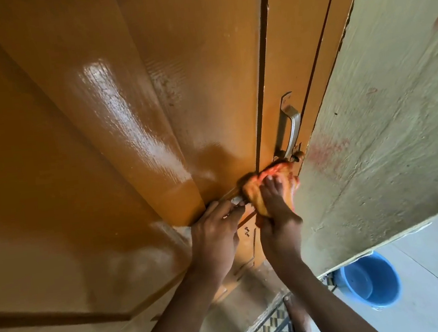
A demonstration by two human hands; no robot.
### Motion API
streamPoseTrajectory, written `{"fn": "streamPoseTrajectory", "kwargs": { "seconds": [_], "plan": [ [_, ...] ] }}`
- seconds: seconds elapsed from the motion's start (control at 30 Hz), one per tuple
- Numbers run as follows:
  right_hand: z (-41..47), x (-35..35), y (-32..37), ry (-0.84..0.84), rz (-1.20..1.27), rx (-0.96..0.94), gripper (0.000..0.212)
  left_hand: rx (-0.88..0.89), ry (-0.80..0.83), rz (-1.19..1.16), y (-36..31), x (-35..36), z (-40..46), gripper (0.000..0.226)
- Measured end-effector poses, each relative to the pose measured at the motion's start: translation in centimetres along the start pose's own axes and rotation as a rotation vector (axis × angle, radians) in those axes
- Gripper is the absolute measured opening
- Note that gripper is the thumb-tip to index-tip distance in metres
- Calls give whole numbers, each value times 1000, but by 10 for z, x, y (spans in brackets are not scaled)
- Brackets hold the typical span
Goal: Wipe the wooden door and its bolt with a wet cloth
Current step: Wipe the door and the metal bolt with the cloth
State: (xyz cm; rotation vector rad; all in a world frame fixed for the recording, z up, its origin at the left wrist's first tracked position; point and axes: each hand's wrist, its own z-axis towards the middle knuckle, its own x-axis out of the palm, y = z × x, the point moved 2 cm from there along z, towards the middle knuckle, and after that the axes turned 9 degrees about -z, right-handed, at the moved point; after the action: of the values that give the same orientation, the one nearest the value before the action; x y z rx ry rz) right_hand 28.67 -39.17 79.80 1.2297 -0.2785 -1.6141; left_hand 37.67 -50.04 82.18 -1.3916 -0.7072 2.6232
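Fingers (270,187) on orange cloth (256,189); blue bucket (373,280), contents unclear.

Both bare forearms reaching up toward one o'clock, left hand (215,237) curled with fingertips pinched together, right hand (278,213) just beside it at three o'clock, fingers spread and pressed flat

The single head-worn camera looked forward and steeply down along the wooden door (125,122), so close that the panel filled the left and centre of the wide, tilted frame. Both hands reached away from the lens to the door's right edge, by the wall (387,146). Near the bottom right it took in the floor and a blue bucket (373,282).
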Motion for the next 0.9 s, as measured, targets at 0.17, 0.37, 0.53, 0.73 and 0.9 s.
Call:
{"fn": "streamPoseTrajectory", "kwargs": {
  "seconds": [0.17, 0.37, 0.53, 0.73, 0.9],
  "plan": [
    [13, -31, -3, -123, 308, 379, 46, -4, -2, -2, 1, 2, 0, 44],
    [38, -14, -2, -172, 33, 334, 51, -1, 9, 4, 1, 1, 0, 48],
    [1, -9, 9, -10, -32, 82, 63, 5, -12, 19, 0, 0, -1, 46],
    [25, -50, -15, -150, 356, 567, 24, 27, -6, 34, -1, -2, 2, 49],
    [39, -19, -19, -153, 134, 430, 45, 31, -2, 32, -2, -1, 1, 47]
  ]
}}
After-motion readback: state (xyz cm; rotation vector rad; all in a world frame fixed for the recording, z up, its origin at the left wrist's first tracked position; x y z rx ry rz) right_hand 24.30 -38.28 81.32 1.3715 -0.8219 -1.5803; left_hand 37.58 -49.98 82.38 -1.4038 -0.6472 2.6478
